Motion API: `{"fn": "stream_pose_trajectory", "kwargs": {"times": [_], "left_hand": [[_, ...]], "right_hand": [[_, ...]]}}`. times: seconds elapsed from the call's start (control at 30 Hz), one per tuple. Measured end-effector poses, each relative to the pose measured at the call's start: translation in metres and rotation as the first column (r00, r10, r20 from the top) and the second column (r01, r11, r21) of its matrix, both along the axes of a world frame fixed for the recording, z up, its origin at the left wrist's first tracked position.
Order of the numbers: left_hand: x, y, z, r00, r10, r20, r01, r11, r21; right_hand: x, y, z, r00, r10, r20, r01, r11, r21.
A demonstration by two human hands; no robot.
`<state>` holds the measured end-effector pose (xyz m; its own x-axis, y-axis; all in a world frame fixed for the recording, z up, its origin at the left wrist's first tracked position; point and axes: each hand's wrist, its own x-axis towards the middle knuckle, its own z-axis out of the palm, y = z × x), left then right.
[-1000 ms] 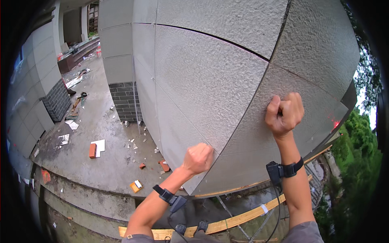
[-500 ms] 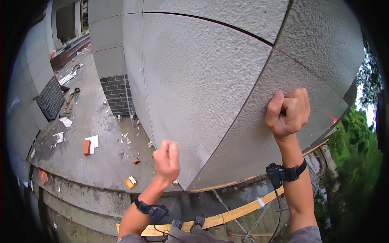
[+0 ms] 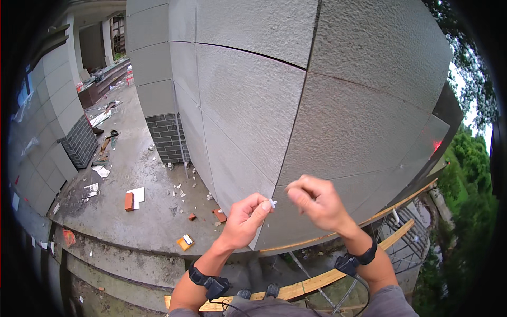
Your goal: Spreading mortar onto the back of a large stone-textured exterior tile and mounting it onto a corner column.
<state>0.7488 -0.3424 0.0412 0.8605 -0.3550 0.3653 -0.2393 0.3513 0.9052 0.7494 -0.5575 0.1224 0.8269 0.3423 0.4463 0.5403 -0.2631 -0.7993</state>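
- Here, high on a scaffold beside a grey stone-clad wall (image 3: 338,111), you hold both hands up in front of the panel joints, with the littered concrete yard (image 3: 142,206) far below to the left of the grip.
- Down there, well apart from your hands, lie a red brick (image 3: 129,201), a white sheet (image 3: 138,194) beside it and a small orange box (image 3: 185,242); none of it is within reach.
- Your left hand (image 3: 247,221) is pinched shut, thumb against forefinger, on a small white plastic piece (image 3: 272,203) that juts from the fingertips toward the right.
- The piece looks like a tile spacer, though it is too small to be sure.
- It sits between your two hands, clear of the wall, just below where the dark joints (image 3: 296,132) between the panels meet.
- Your right hand (image 3: 316,203) hovers just beside the piece, fingers curled with thumb and forefinger drawn close; whether it touches the piece cannot be told.
- Judging from this, the piece is in hand but not yet seated: no white piece shows in any joint, so the placing seems to remain.
- Below your wrists run wooden planks (image 3: 317,282) and the scaffold's metal tubes.
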Motion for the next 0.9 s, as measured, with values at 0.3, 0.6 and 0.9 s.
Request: {"fn": "stream_pose_trajectory", "kwargs": {"times": [0.3, 0.6, 0.9], "left_hand": [[-0.007, -0.023, 0.015, 0.827, -0.527, -0.197, 0.416, 0.808, -0.417], [-0.026, -0.052, 0.028, 0.816, -0.428, -0.388, 0.357, 0.901, -0.245], [-0.024, -0.072, 0.022, 0.881, -0.282, -0.381, 0.387, 0.892, 0.234]], "right_hand": [[-0.044, -0.019, -0.022, 0.945, 0.168, -0.279, -0.057, 0.929, 0.367], [-0.078, -0.022, -0.028, 0.958, -0.217, 0.189, 0.218, 0.976, 0.014], [-0.066, -0.036, -0.036, 0.951, -0.168, 0.260, 0.225, 0.952, -0.208]]}}
